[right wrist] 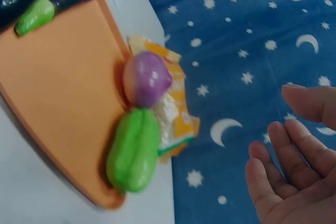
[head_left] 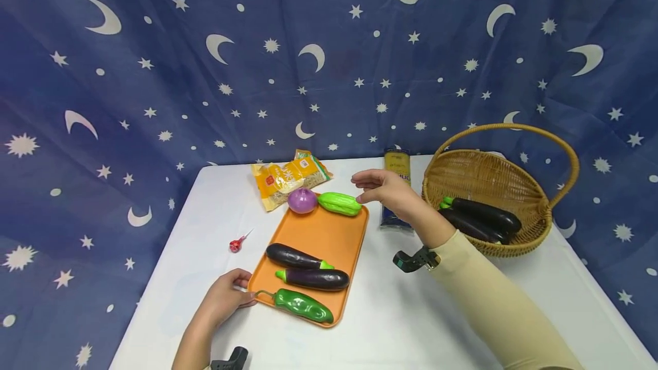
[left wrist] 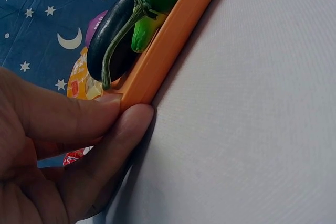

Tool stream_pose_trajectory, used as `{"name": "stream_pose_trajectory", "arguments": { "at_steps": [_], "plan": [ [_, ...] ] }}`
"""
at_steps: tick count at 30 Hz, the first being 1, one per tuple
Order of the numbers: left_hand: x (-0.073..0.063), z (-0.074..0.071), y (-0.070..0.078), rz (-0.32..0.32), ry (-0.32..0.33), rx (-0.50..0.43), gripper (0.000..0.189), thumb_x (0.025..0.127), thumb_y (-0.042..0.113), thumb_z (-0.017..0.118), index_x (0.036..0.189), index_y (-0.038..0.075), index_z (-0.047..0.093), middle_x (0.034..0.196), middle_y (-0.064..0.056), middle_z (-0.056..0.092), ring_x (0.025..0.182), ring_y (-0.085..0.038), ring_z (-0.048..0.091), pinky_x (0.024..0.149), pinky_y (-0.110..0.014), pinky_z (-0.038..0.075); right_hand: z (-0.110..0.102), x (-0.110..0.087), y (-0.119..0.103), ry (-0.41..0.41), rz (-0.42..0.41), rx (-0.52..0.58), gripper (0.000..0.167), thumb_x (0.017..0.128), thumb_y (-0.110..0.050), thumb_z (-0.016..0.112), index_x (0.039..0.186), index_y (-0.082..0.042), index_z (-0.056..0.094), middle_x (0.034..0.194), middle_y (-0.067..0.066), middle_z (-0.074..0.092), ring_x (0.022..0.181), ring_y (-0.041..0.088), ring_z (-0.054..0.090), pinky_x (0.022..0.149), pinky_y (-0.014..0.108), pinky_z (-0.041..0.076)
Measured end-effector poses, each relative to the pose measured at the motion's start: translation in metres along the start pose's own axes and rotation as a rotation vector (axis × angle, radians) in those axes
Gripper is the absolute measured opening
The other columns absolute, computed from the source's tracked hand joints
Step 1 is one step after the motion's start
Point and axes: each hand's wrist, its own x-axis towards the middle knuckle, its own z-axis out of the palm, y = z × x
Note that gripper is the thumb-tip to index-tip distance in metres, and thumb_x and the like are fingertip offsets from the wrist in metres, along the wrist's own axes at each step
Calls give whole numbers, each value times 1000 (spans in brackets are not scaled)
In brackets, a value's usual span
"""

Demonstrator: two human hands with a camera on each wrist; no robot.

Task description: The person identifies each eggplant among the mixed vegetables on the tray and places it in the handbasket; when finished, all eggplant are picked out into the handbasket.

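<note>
At the near left corner of the orange tray (head_left: 321, 233), my left hand (head_left: 224, 300) pinches the rim between thumb and fingers. The left wrist view shows the thumb (left wrist: 79, 119) on top of that corner. My right hand (head_left: 388, 192) hovers by the far right corner with relaxed fingers, holding nothing. A light green ridged vegetable (head_left: 339, 204) lies close to its fingertips, beside a purple onion (head_left: 302, 201), both at the tray's far edge. Two eggplants (head_left: 316, 280) lie across the tray's nearer half. Closest to me on it is a green pepper (head_left: 305, 305) with a curved stem.
A wicker basket (head_left: 483, 170) with eggplants (head_left: 473, 224) stands at the right. Behind the tray lies a yellow food bag (head_left: 290, 176); a blue and yellow package (head_left: 397, 164) is partly hidden by my right hand. A red lollipop (head_left: 236, 245) lies left of the tray.
</note>
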Motion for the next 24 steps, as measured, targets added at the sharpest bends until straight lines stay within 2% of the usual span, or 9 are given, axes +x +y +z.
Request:
{"name": "stream_pose_trajectory", "arguments": {
  "at_steps": [7, 13, 21, 24],
  "plan": [
    [0, 0, -1, 13, 5, -3, 38, 76, -10, 75, 112, -6, 63, 92, -10, 58, 70, -17, 61, 64, -27, 59, 34, 17, 9, -34, 58, -23, 55, 81, 4, 75, 133, 0, 60, 134, 13, 61, 134, 35, 49, 107, 40, 46],
    [1, -3, 1, 27, 11, 18, 39, 76, -9, 75, 112, -6, 63, 92, -9, 59, 70, -17, 59, 64, -27, 58, 65, 27, 16, -84, 37, -40, 51, 79, 2, 78, 129, 0, 63, 130, 13, 63, 126, 32, 55, 104, 38, 49],
    [1, -2, 0, -9, -2, -27, 41, 75, -13, 74, 113, -7, 62, 93, -11, 57, 70, -18, 61, 64, -28, 60, 107, 30, 37, -162, 29, -53, 51, 79, 0, 80, 127, 1, 64, 131, 20, 61, 126, 39, 53, 99, 35, 52],
    [0, -2, -1, -8, -1, -20, 40, 75, -12, 74, 113, -6, 62, 92, -10, 58, 71, -18, 61, 63, -28, 59, 121, 29, 44, -173, 43, -89, 49, 79, -2, 81, 126, 0, 65, 130, 20, 62, 124, 37, 55, 98, 37, 52]
  ]
}}
